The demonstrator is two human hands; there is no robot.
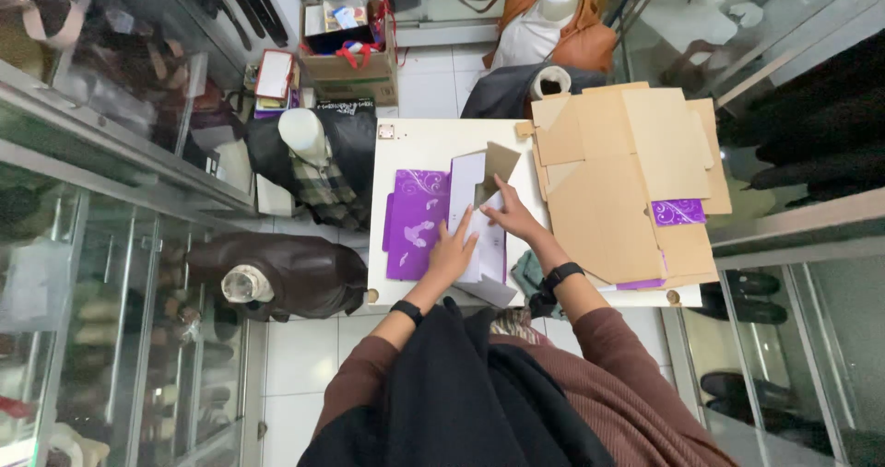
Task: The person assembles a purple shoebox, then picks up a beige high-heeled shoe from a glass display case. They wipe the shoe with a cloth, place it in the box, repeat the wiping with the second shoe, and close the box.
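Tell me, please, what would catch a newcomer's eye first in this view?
Probably the purple box blank with pale swirls, lying flat on the white table, beside the half-folded box that the left hand and right hand press on. To the right a stack of brown cardboard blanks spreads wide, and headless mannequin busts stand around the table.

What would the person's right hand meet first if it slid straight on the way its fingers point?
The right hand points up-left across the white box panel; the brown cardboard flap just beyond the fingertips looks first in line, though depth is unclear.
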